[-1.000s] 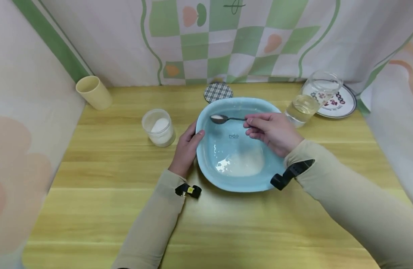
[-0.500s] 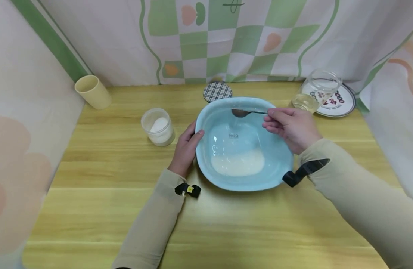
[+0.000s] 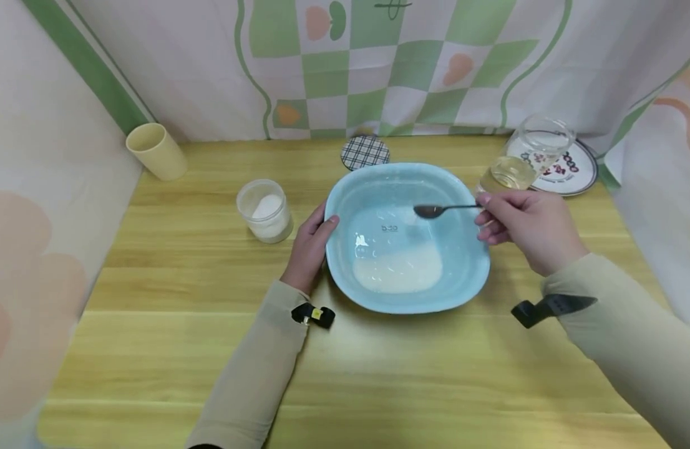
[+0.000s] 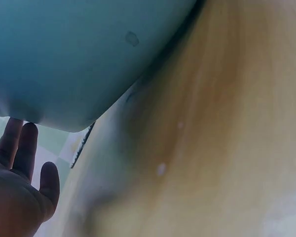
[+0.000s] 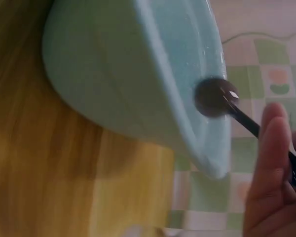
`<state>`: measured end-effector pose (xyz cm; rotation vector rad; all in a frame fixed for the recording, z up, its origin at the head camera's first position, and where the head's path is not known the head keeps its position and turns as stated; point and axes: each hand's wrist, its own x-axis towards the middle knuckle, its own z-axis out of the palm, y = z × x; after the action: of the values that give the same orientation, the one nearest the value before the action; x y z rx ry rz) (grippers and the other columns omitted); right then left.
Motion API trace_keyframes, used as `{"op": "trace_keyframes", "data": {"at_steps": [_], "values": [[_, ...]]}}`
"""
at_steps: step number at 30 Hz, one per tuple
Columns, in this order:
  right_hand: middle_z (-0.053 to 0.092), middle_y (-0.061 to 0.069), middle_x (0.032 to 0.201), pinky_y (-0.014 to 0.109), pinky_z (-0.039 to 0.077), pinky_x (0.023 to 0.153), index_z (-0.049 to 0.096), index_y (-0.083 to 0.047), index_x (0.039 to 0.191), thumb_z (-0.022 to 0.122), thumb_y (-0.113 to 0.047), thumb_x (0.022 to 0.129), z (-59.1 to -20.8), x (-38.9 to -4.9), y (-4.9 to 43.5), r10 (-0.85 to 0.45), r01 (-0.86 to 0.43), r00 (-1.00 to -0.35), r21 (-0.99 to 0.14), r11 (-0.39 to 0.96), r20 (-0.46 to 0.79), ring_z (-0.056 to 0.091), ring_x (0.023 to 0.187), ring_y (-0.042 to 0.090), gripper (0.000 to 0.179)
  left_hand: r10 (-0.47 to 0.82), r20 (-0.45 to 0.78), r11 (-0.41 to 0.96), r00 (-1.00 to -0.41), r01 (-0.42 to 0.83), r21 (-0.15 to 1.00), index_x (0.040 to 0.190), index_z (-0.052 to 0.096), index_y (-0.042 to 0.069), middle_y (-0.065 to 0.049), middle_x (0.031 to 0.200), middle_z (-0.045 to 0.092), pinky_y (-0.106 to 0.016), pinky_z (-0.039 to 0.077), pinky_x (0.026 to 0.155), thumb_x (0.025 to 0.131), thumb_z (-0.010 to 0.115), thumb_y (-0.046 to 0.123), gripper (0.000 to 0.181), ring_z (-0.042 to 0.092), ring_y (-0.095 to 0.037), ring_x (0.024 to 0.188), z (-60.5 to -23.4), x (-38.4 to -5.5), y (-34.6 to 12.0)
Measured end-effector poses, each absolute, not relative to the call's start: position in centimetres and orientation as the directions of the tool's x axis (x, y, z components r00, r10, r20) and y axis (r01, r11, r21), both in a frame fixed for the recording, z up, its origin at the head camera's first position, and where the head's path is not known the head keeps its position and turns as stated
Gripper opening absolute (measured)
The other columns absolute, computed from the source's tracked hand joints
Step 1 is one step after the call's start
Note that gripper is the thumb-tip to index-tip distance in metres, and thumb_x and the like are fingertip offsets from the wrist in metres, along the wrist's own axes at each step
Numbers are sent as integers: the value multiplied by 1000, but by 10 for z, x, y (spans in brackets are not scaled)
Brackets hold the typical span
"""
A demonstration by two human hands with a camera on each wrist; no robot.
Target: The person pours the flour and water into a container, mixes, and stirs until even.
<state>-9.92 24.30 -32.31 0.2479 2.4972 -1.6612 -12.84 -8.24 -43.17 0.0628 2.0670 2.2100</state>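
In the head view, a light-blue basin (image 3: 381, 199) stands at the middle of the wooden table, with a whitish layer (image 3: 398, 271) pooled in its near half. My left hand (image 3: 310, 249) grips the basin's left rim, thumb over the edge and fingers against the outside. Between thumb and fingers my right hand (image 3: 533, 227) pinches the handle of a dark metal spoon (image 3: 429, 211), whose bowl is above the basin's right part. The right wrist view shows the spoon's bowl (image 5: 216, 97) dark and blurred. A clear jar (image 3: 274, 232) of white powder (image 3: 266, 207) is left of the basin.
Behind the right hand stands a clear glass (image 3: 508, 171) with pale liquid, beside a patterned plate (image 3: 572, 178). A checked round coaster (image 3: 365, 153) lies behind the basin. The yellow cup (image 3: 156, 153) is at the back left, near the curtain (image 3: 367, 75).
The right hand has moved right with the spoon. White powder seen in its bowl a second ago is no longer visible there. The left hand has kept its grip on the basin.
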Motion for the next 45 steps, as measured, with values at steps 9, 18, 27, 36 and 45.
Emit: {"op": "trace_keyframes", "data": {"at_steps": [9,18,27,36,45], "values": [[68,-4,77,23,46,53,76,-10,101,67,-18,96,-321,-67,232,-280,-272,-958,-480,834,58,55,63,10,13,122,-94,-129,-988,-110,986,152,46,20,7,153,46,-27,36,114,102,56,31,51,40,-8,141,-436,-131,-83],[68,-7,77,24,51,59,74,-14,90,69,-16,94,-321,-65,224,-351,-245,-927,-495,834,-133,58,69,10,7,127,-128,-140,-984,-146,979,152,46,21,7,154,45,-28,34,115,102,56,31,52,39,-8,141,-439,-132,-84],[71,-10,82,23,52,59,77,-15,95,76,-25,90,-327,-67,209,-412,-208,-886,-613,762,-211,60,70,6,11,136,-148,-142,-980,-167,976,151,47,24,8,154,45,-29,34,116,102,56,34,51,39,-8,142,-439,-133,-86],[74,-11,91,23,56,65,80,-19,96,75,-16,91,-318,-74,209,-490,-354,-867,-578,735,-92,66,79,3,7,147,-130,-133,-981,-150,980,152,46,23,9,154,44,-31,31,118,102,56,34,52,36,-9,143,-437,-133,-85],[77,0,95,37,57,71,81,-13,101,75,-16,91,-321,-89,206,-454,-442,-887,-447,777,87,70,87,16,12,175,-134,-149,-975,-161,976,151,47,23,8,154,45,-29,32,117,103,56,31,50,37,-9,142,-438,-132,-85]]}}
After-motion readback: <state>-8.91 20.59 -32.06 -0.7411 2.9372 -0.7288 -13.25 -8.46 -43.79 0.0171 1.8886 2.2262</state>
